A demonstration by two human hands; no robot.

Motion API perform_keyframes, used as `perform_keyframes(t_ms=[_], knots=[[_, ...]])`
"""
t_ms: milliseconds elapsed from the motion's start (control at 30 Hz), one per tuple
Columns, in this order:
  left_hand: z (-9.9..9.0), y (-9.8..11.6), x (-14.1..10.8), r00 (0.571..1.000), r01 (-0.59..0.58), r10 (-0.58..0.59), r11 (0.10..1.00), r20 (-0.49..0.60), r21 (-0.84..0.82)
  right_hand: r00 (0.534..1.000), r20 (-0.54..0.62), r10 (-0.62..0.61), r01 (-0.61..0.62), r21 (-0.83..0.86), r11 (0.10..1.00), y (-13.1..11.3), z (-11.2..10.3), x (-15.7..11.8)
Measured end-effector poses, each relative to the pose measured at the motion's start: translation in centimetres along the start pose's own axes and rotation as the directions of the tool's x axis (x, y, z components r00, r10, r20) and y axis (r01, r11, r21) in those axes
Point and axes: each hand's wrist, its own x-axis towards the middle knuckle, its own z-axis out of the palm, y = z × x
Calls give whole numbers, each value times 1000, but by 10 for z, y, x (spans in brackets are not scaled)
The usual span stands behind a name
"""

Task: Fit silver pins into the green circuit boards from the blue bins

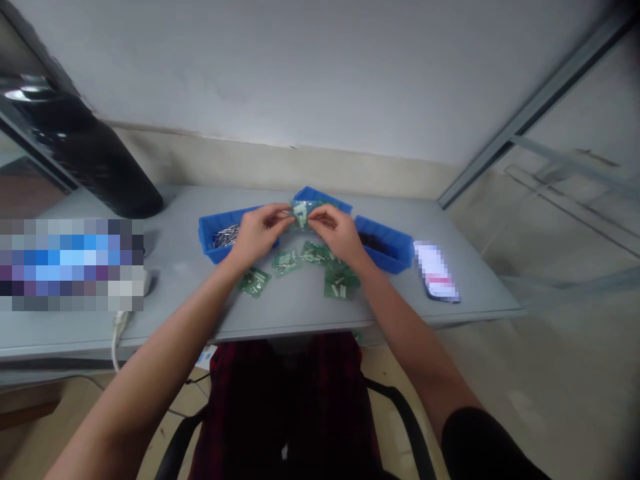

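Between my two hands is a small clear green-tinted plastic bag (301, 212) with pale pieces inside. My left hand (263, 230) pinches its left edge, and my right hand (337, 230) pinches its right edge. Below them on the table lie several similar filled bags, among them one at the left (255, 282), one in the middle (286, 262) and one at the right (339, 283). A blue bin (209, 248) with shiny metal parts (226, 236) sits behind my left hand. To the right stands a blue bin (400, 261) of dark parts, partly hidden by my right hand.
A third blue bin (320, 196) stands behind the held bag, against the wall side. On the grey table (295, 319) are a phone (436, 272) at the right and a tall black bottle (100, 150) at the left. A white cable (118, 333) hangs over the front edge.
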Motion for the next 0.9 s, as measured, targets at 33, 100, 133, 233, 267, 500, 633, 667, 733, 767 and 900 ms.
perform_keyframes(t_ms=[33,100,133,233,267,500,633,667,733,767,900], knots=[[-1,0,1,1000,13,-13,1000,-9,-26,1000,6,-13,13,0,1000,-3,0,1],[-2,0,3,999,27,-29,996,-26,-85,999,20,-34,34,-1,999,-6,0,5],[-3,0,3,999,32,-35,993,-29,-110,999,28,-37,38,-6,999,-7,0,7],[-6,2,4,998,48,-51,990,-22,-132,999,44,-32,33,-27,999,-8,0,11],[-8,4,5,998,51,-54,991,-19,-126,998,48,-31,33,-29,999,-9,0,12],[-16,19,18,997,74,-73,994,21,-78,998,60,7,-10,52,999,-17,-2,24],[-12,14,20,998,63,-61,995,24,-76,998,42,43,-47,101,994,-7,0,27],[-10,12,17,998,57,-55,995,23,-78,998,37,51,-54,103,993,-3,1,27],[-7,7,10,999,31,-32,997,-7,-72,997,36,64,-67,101,993,4,3,24],[-5,5,6,1000,20,-21,998,-19,-55,997,41,68,-72,97,993,7,4,22],[-2,3,-3,1000,27,-27,999,0,-18,998,8,64,-64,69,996,9,7,13]])
